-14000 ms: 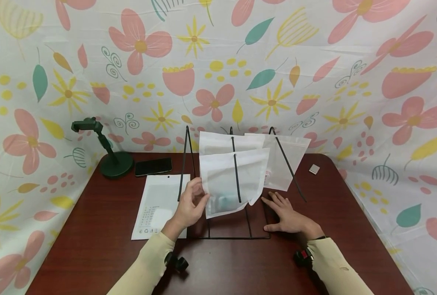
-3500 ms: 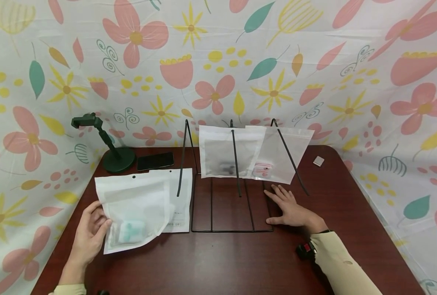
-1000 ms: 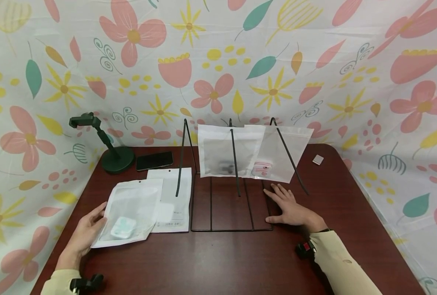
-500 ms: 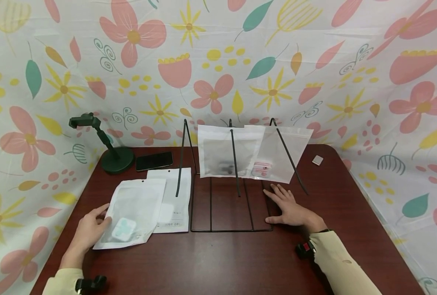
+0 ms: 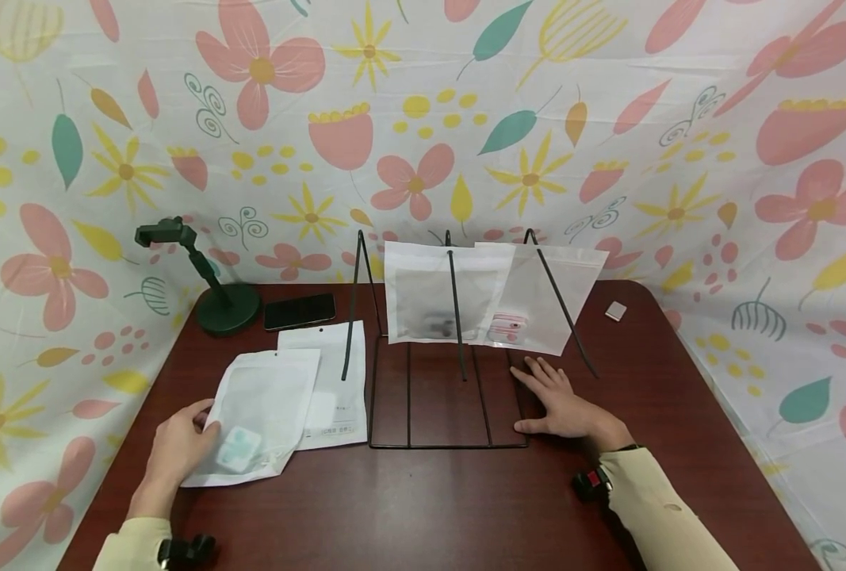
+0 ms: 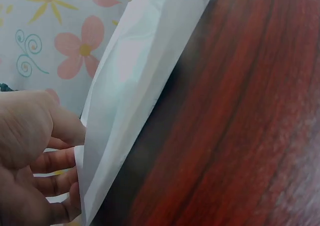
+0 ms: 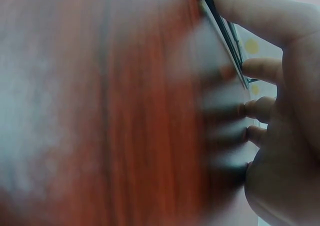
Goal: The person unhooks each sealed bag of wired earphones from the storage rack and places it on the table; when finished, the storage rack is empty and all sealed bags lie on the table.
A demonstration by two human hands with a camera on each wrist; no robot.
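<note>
On the left of the table lies a white pouch [image 5: 269,400] with a frosted window and a pale blue item inside. My left hand [image 5: 180,442] pinches its left edge between thumb and fingers; the left wrist view shows the pouch [image 6: 125,86] edge-on between them. Beneath its right side lies another white pouch [image 5: 337,396] with printed text. My right hand [image 5: 561,404] lies flat on the table with fingers spread, touching the right side of the black wire rack [image 5: 451,446]. From the rack hang a white pouch [image 5: 423,293] and a clear zip bag [image 5: 554,297] holding something pink.
A black phone [image 5: 299,312] and a dark green phone stand [image 5: 227,308] are at the back left. A small white square item [image 5: 615,311] lies at the back right. The rack's prongs point toward me. A floral cloth [image 5: 423,119] hangs behind the table.
Earlier the pouch in my left hand hung on the rack's middle prong; it came off leftward and now lies over the other pouch, which has just shifted slightly left. My right hand stays put.
</note>
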